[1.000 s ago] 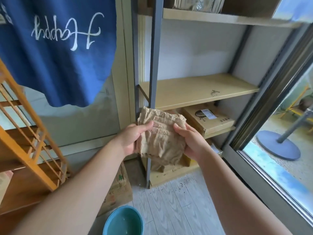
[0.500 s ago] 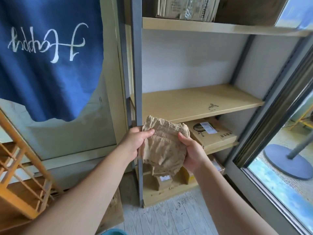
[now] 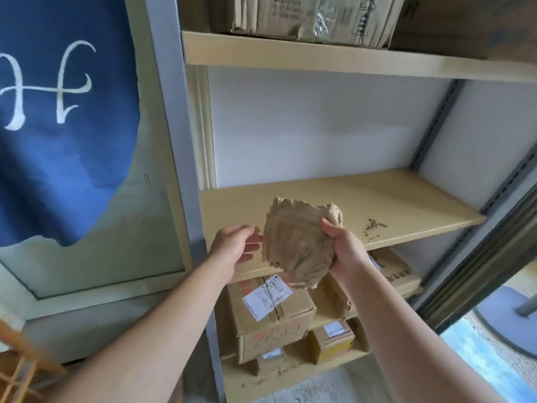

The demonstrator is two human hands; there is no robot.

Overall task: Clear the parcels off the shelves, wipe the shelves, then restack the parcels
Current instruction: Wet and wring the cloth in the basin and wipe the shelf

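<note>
We see a bare wooden shelf [image 3: 363, 199] with open room behind our fingers, parcels [image 3: 270, 312] below them. Our right hand [image 3: 344, 248] grips a crumpled tan cloth [image 3: 299, 242] over the shelf's front edge. Our left hand [image 3: 232, 245], loosely curled, holds nothing just beside it.

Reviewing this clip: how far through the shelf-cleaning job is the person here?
Early. Done: the middle shelf holds no parcels. In hand: the right hand grips the brown cloth; a dirt patch remains. Left: parcels still sit on the top shelf and lower shelves; wiping and restacking follow.
</note>
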